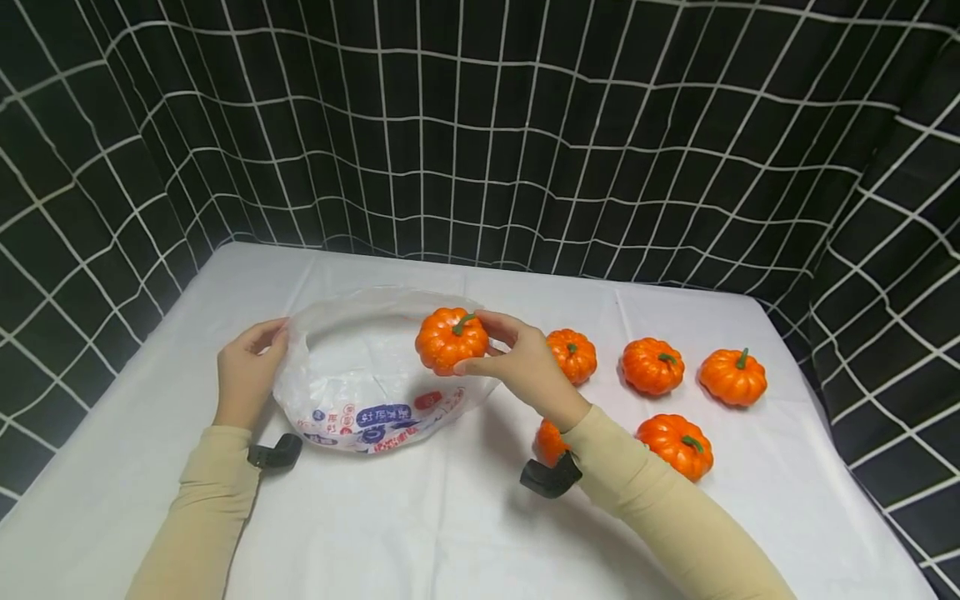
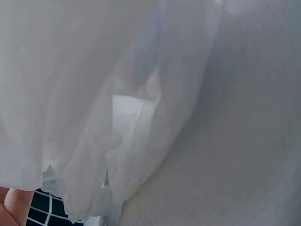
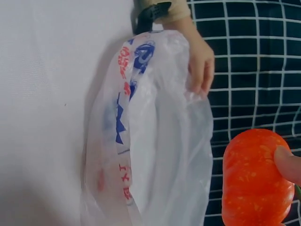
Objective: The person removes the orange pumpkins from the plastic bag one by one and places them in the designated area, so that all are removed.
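A white plastic bag (image 1: pixel 390 421) with blue and red print stands with its mouth spread wide on the table. My left hand (image 1: pixel 251 367) pinches the bag's left rim between thumb and fingers; the right wrist view also shows that hand (image 3: pixel 201 66) at the rim. Over the bag's right side, my right hand (image 1: pixel 521 358) holds a small orange pumpkin (image 1: pixel 450 342) with a green stem, thumb on its near side. In the right wrist view the pumpkin (image 3: pixel 256 179) appears beside the bag mouth. The left wrist view is mostly filled by translucent bag plastic (image 2: pixel 136 117).
Several more pumpkins lie right of the bag: one (image 1: pixel 573 354) behind the right wrist, one (image 1: pixel 551 442) partly hidden by the right forearm, others (image 1: pixel 652 367) farther right. A white cloth covers the table (image 1: pixel 360 533). Black grid-patterned curtains (image 1: pixel 480 125) surround it.
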Tool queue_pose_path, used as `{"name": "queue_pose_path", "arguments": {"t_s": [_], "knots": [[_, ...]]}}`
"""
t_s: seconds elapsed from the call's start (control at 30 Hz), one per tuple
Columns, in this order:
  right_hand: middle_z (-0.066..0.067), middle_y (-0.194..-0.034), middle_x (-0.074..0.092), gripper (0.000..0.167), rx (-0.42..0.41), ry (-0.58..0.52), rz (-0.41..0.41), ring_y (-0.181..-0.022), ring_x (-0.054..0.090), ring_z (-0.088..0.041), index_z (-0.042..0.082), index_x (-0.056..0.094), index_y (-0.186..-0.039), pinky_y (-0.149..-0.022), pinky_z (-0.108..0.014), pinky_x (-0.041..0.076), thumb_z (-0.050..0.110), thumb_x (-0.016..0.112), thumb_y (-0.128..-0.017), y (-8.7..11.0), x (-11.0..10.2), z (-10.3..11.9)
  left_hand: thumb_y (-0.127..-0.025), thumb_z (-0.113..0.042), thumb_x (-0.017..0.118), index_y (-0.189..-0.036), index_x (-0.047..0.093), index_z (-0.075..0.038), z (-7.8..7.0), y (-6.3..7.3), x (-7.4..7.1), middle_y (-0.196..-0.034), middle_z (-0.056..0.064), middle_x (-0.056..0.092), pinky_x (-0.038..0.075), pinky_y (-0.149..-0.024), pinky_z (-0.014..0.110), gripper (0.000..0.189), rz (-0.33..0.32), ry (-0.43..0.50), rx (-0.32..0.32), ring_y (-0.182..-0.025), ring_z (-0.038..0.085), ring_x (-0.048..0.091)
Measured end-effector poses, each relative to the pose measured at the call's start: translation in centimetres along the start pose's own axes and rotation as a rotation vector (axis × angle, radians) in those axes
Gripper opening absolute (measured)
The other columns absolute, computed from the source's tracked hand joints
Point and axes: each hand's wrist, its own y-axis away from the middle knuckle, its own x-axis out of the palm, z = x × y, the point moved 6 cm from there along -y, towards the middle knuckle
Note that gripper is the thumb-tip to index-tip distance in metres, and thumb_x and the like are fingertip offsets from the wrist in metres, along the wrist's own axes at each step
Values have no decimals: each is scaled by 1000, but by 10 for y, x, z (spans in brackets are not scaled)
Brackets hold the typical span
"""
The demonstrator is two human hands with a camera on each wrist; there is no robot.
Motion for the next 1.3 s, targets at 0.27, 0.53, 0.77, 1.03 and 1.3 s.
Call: {"name": "queue_pose_path", "arguments": {"t_s": [0.27, 0.53, 0.77, 1.03, 1.3], "knots": [[-7, -148, 52, 79, 17, 13, -36, -137, 50, -21, 8, 46, -147, -106, -31, 49, 17, 85, -78, 18, -24, -3, -97, -17, 61, -121, 68, -4, -1, 1, 0, -127, 17, 68, 49, -107, 49, 29, 5, -8, -4, -125, 34, 61], [-5, -148, 53, 82, 71, 95, -81, -139, 50, -22, 14, 48, -147, -111, -37, 47, 31, 86, -76, 36, -54, -12, -97, -15, 60, -122, 68, -2, -2, 2, 1, -127, 19, 68, 49, -107, 49, 29, 5, -8, 3, -125, 35, 61], [-5, -152, 49, 85, 119, 116, -108, -140, 47, -23, 17, 44, -149, -113, -44, 45, 36, 85, -77, 49, -77, -19, -97, -15, 61, -121, 68, -3, -2, 3, 1, -127, 18, 68, 49, -106, 48, 28, 4, -3, 1, -125, 34, 61], [-8, -155, 45, 89, 146, 144, -172, -146, 39, -27, 14, 38, -153, -119, -47, 36, 41, 82, -79, 67, -105, -26, -97, -16, 61, -122, 68, -3, -2, 4, 1, -128, 18, 68, 49, -107, 47, 29, 15, 1, -8, -126, 34, 61], [-10, -158, 39, 93, 179, 180, -217, -147, 38, -28, 13, 32, -155, -119, -49, 36, 44, 80, -82, 83, -131, -34, -97, -15, 61, -122, 68, -2, -1, 3, 2, -128, 18, 67, 48, -109, 48, 29, 15, 12, -19, -126, 35, 60]]}}
